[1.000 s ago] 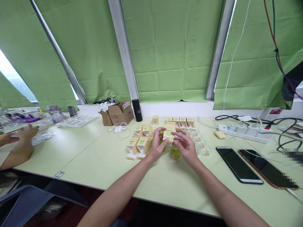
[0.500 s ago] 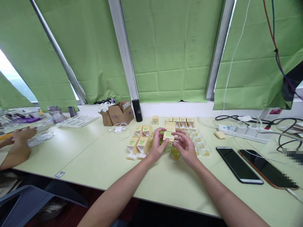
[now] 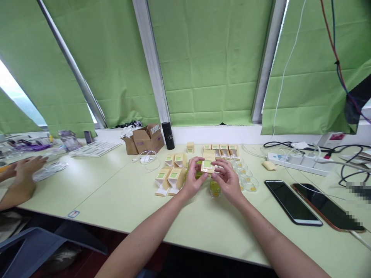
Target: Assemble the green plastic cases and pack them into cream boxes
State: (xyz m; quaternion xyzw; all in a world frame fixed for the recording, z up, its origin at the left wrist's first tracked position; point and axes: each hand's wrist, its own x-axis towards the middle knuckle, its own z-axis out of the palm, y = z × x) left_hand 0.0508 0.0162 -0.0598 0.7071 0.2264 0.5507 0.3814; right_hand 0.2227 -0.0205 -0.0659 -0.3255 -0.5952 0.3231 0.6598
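Between my two hands is a small kraft box (image 3: 208,165) with a green square window on its face. My left hand (image 3: 193,178) grips its left side, thumb at the lower edge. On its right side the fingers and thumb of my right hand (image 3: 227,178) are closed. Just below, a clear container with yellow-green contents (image 3: 215,189) stands on the table. More yellow-green items are partly hidden behind my left hand. To the left stand several open kraft boxes (image 3: 176,175) with their flaps out. Several clear plastic containers (image 3: 246,177) lie to the right.
More kraft boxes (image 3: 223,151) line the back, with a single one (image 3: 190,147) apart. A black bottle (image 3: 168,136) and a cardboard carton (image 3: 147,139) stand at the wall. Two phones (image 3: 292,202), a power strip (image 3: 301,164) and cables lie right. Another person's hands (image 3: 30,166) are far left.
The small box between my hands has tilted slightly and shifted a little right. My hands stay nearly in place. The other person's hands at far left have moved slightly.
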